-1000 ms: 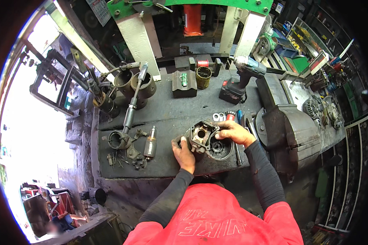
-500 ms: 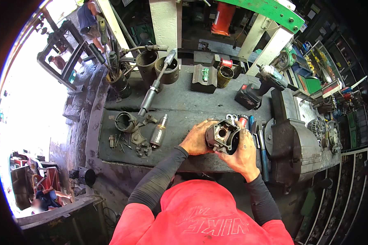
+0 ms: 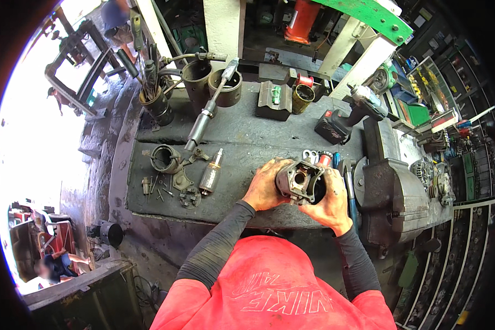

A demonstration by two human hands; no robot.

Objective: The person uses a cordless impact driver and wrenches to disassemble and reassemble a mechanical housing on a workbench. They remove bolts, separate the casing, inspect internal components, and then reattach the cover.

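Between my hands, just over the bench's front edge, is a hollow metal motor housing with its open end and a round bore facing up. My left hand wraps its left side. My right hand grips the right side, with the thumb along the near rim. To the left on the bench lie a motor armature, a round metal ring casing, a flat bracket, a small round end piece and several thin bolts.
A bench vise stands at the right, with blue-handled tools beside it. Farther back are a cordless impact wrench, a slide-hammer-like tool, metal cylinders and a tool can. Other people are at the far left.
Both hands keep their hold on the housing, which has barely shifted. The whole view has moved slightly, so the bench items sit a little farther left.
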